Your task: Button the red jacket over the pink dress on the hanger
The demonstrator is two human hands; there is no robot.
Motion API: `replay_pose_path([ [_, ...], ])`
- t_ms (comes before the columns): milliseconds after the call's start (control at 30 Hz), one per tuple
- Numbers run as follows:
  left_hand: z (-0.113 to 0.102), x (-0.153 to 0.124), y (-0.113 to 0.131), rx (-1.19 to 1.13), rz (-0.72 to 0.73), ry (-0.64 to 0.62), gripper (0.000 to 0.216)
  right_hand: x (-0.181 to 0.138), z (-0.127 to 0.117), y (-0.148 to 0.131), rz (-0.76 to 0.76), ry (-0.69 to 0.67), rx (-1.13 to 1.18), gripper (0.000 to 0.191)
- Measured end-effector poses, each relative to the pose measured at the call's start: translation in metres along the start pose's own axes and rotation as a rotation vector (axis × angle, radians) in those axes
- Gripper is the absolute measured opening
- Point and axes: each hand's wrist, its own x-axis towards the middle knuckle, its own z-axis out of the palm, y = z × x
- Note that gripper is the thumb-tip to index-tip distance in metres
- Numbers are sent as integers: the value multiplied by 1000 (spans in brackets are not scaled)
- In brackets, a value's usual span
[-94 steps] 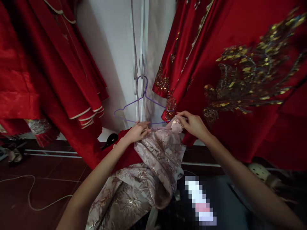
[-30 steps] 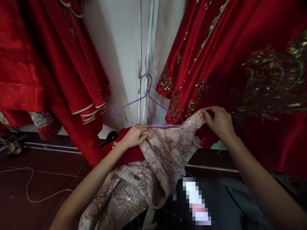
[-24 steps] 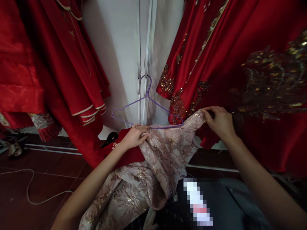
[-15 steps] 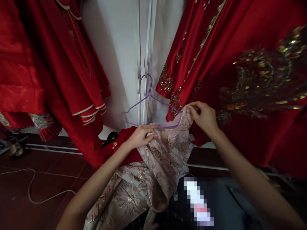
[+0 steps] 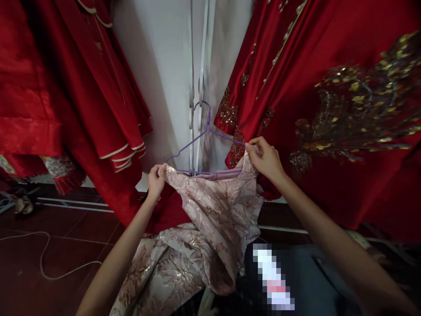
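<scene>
A pale pink dress (image 5: 210, 206) with a shiny floral pattern hangs from a purple wire hanger (image 5: 189, 143), whose hook is caught at the white metal rails. My left hand (image 5: 155, 181) pinches the dress's left shoulder at the hanger's left end. At the other end, my right hand (image 5: 265, 159) grips the right shoulder strap between thumb and fingers. Between my hands the neckline is stretched wide, with the hanger's lower bar running inside it. The lower part of the dress is bunched and trails toward me.
Red garments (image 5: 98, 96) with cream trim hang at the left. Another red garment (image 5: 345, 101) with gold sequins hangs close on the right. A pale cable (image 5: 44, 259) crosses the dark tiled floor (image 5: 75, 237), and shoes (image 5: 23, 205) stand at far left.
My left hand has moved left from the middle of the neckline to the hanger's left end, drawing the dress's shoulder with it. My right hand has shifted slightly left.
</scene>
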Motion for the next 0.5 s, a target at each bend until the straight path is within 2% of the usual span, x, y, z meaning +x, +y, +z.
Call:
replay_pose_path([
  [100, -11, 9, -36, -75, -135, -10, 38, 3, 0, 1, 8, 7, 5, 24],
  [167, -12, 10, -48, -108, -173, 19, 42, 5, 2, 1, 10, 9, 15, 23],
  [500, -13, 8, -58, -118, -180, 38, 42, 5, -1, 1, -1, 8, 9, 20],
])
